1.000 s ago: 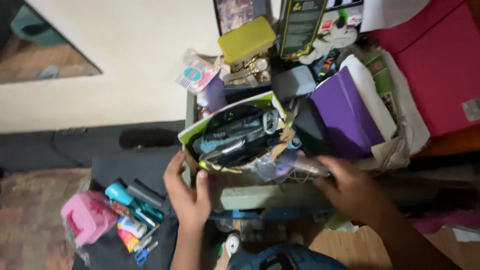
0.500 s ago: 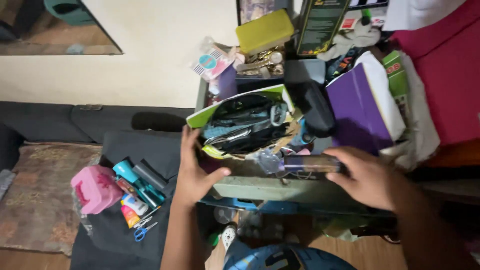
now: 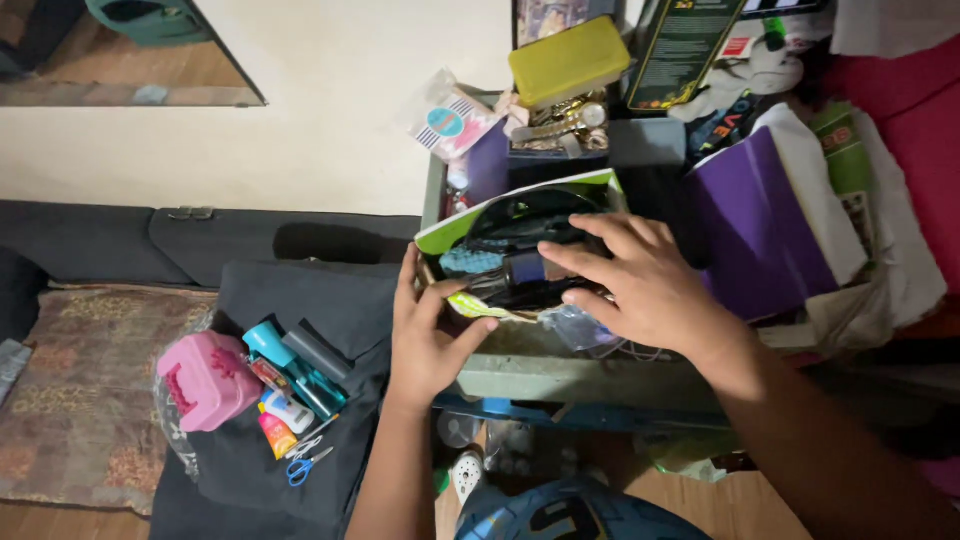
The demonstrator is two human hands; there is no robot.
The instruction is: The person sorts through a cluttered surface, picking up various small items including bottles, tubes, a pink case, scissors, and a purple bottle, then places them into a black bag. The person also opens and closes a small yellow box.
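1. Box [image 3: 520, 205] with a green-and-white rim, open at the top, sits on the near left part of the crowded desk [image 3: 560, 378], tilted so its mouth faces up and toward the person; its long axis runs left to right, rising a little toward the far right.
2. Both hands are at the box. The left hand [image 3: 428, 335] is spread against its near left corner, thumb along the near rim, fingers up the left side. It steadies the box and pinches nothing.
3. The right hand [image 3: 640, 285] lies over the mouth from the right, fingers spread and curled down into the contents. Its fingertips touch a dark cylinder [image 3: 525, 268] lying across the box; I cannot tell whether they actually pinch it.
4. The box holds a teal brush-like thing [image 3: 472, 261], the dark cylinder, and dark straps or cords packed together, too tangled to name singly.
5. Just right of the box stands a purple folder [image 3: 755, 225] with white cloth or paper behind it. Beyond the box lie a yellow case [image 3: 568, 60] and a heap of gold-coloured trinkets [image 3: 560, 122].
6. Well apart to the near left, on dark cloth on the floor, lie a pink case [image 3: 205, 380], a teal tube [image 3: 268, 343] and blue-handled scissors [image 3: 305, 465].
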